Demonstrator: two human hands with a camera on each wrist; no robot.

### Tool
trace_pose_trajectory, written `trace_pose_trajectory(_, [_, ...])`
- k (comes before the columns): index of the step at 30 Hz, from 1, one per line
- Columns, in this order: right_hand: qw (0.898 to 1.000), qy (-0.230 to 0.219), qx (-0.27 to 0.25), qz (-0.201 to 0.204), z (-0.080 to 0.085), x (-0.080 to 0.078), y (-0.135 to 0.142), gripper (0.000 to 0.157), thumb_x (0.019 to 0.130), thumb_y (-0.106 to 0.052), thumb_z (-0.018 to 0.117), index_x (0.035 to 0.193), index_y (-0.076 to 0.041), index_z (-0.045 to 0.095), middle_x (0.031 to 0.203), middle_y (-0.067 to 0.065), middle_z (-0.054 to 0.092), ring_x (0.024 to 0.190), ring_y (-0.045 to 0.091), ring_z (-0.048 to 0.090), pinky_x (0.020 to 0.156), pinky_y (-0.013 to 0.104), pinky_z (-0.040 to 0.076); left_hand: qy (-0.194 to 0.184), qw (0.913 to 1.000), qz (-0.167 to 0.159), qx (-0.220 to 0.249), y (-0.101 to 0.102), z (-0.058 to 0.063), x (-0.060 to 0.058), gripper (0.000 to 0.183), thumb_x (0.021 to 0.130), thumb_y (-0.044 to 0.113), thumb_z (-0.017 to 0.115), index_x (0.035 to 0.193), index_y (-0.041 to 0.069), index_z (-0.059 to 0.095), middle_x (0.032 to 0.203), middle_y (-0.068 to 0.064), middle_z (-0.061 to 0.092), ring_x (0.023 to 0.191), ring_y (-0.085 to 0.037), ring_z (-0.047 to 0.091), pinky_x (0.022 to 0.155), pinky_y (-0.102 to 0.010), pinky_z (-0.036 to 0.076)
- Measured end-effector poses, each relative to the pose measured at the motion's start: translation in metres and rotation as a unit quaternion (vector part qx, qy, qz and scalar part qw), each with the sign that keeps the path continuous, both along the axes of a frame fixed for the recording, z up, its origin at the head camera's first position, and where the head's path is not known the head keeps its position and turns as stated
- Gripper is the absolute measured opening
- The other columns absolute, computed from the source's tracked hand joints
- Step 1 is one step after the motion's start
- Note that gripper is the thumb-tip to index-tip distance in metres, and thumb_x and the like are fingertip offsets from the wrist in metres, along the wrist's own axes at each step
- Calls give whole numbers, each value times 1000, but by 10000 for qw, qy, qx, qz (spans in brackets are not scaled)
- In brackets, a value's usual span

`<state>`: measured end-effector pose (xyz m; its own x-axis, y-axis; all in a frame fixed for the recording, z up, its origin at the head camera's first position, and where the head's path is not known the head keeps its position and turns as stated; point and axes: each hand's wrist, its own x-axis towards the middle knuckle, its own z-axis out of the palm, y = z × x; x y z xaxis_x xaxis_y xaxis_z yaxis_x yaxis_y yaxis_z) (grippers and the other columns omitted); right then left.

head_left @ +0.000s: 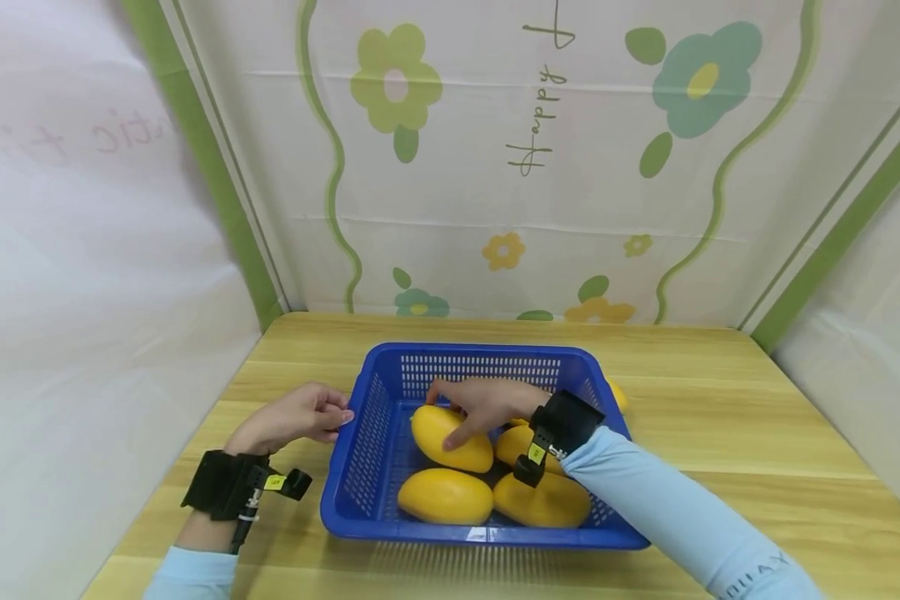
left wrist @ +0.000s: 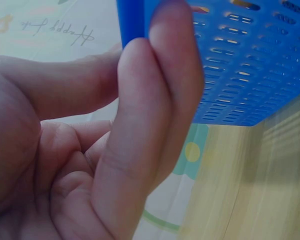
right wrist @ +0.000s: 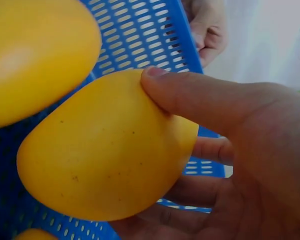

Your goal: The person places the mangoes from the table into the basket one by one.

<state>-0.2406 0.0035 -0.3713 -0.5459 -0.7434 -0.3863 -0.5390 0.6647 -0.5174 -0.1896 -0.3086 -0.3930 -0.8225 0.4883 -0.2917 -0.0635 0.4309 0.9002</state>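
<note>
A blue plastic basket (head_left: 483,533) with slotted walls stands on the wooden table. My left hand (head_left: 303,417) pinches its left rim between thumb and fingers; the left wrist view shows the fingers (left wrist: 140,100) bent over that rim. Inside the basket, my right hand (head_left: 487,404) grips a yellow mango (head_left: 450,437), thumb on one side and fingers round the other. Small dark specks mark this mango (right wrist: 105,155) in the right wrist view. Near the front wall lie two more mangoes, one at left (head_left: 444,497) and one at right (head_left: 543,502). Others are partly hidden under my right wrist.
Behind the basket's right side, a yellow thing (head_left: 617,395) shows in part on the wooden table (head_left: 735,433). White curtains with printed flowers (head_left: 450,192) enclose the back and both sides. Black camera straps (head_left: 225,483) sit on both wrists.
</note>
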Motion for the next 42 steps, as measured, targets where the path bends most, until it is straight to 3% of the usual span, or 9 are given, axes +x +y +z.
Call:
trace_pose_trajectory(13, [9986,-449,282,-38,-12,-4,-10,54,89,-34,76,134,-29,47,133,6,62,122,20,56,103,38,49,6,10000,8,-10,1,0,-1,27,102,10,54,113,-13,62,87,-6,71,75,-11,66,73,-29,62])
trace_pose_trajectory(26, [9976,-375,540,237,-21,-7,-6,54,93,-35,71,142,-26,49,138,2,58,127,18,53,107,38,46,24,10000,4,2,2,-2,-1,27,102,10,54,115,-13,62,89,-6,72,77,-11,67,75,-28,61])
trace_pose_trajectory(32, [9961,-534,642,284,-20,-7,-4,54,96,-37,67,145,-27,48,144,2,55,133,19,51,109,39,44,-5,10000,3,-10,1,-3,-1,26,102,10,53,114,-11,63,86,-3,71,75,-11,65,74,-28,61])
trace_pose_trajectory(42, [9953,-377,858,258,-17,-6,-2,57,99,-39,60,151,-23,43,150,2,51,138,19,47,115,40,39,17,10000,5,-13,2,0,1,27,102,11,54,114,-12,62,87,-6,71,73,-11,65,72,-26,60])
